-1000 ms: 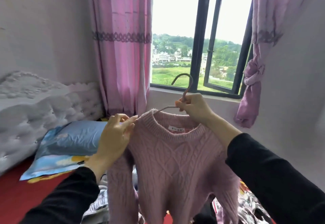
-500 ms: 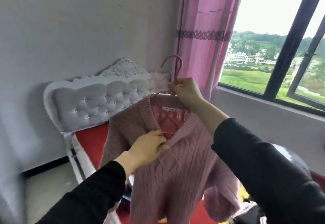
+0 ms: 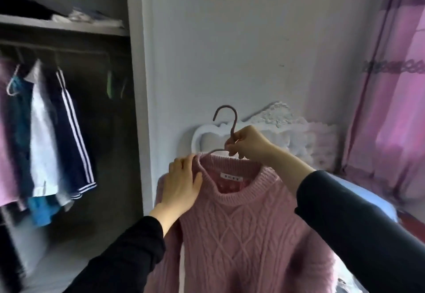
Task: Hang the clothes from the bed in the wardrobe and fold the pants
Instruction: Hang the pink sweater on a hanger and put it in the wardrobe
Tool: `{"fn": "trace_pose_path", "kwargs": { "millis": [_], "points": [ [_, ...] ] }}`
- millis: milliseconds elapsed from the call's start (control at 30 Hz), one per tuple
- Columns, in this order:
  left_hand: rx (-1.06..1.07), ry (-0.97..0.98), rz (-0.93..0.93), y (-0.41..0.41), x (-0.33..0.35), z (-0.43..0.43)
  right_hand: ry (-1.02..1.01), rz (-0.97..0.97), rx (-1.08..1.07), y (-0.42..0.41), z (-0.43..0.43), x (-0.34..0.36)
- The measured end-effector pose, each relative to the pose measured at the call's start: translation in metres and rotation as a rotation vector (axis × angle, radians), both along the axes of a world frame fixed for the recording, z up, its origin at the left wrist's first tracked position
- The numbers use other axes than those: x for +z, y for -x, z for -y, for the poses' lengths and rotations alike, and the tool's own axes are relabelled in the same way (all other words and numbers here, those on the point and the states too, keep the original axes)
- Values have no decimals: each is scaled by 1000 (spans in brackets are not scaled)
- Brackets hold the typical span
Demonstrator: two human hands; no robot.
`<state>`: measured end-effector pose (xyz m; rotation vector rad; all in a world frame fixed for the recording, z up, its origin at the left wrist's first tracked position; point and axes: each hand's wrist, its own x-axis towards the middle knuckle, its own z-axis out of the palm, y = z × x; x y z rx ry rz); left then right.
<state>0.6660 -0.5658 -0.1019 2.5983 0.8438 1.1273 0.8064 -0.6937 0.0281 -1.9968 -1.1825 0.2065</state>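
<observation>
A pink cable-knit sweater (image 3: 243,230) hangs on a mauve hanger (image 3: 226,118) in front of me. My right hand (image 3: 247,142) grips the hanger just below its hook, holding the sweater up. My left hand (image 3: 182,186) lies on the sweater's left shoulder, fingers straight, thumb at the collar edge. The open wardrobe (image 3: 135,86) stands at the left, with a rail (image 3: 69,50) under a shelf and several garments hanging from it, among them a navy jacket with white stripes (image 3: 71,136).
The white wall and the wardrobe's side panel stand between the sweater and the rail. Two empty green hangers (image 3: 110,86) hang at the rail's right end. Behind my right hand is the white tufted headboard (image 3: 287,129); a pink curtain (image 3: 391,109) hangs at the right.
My view has swung left from the window and bed to the wardrobe. The sweater came along in my right hand. My left hand moved from the collar front to the left shoulder.
</observation>
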Motion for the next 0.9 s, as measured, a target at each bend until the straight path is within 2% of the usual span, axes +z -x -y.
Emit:
{"fn": "trace_pose_path", "kwargs": {
  "millis": [100,233,333,400,567,733,900],
  "points": [
    [-6,97,-127,38,4,-67,29,13,52,29,-66,-4],
    [16,188,-335,73,15,-146,89,138,50,56,-149,-10],
    [15,244,-315,88,20,-196,129,290,70,78,-206,-9],
    [8,274,-275,96,22,-232,135,316,108,90,-246,-9],
    [17,313,-254,103,20,-315,136,326,156,102,-336,-5],
    [96,319,-322,95,27,-412,165,347,229,97,-436,-1],
    [154,275,-334,93,52,-507,103,268,264,98,-531,14]
  ]
}}
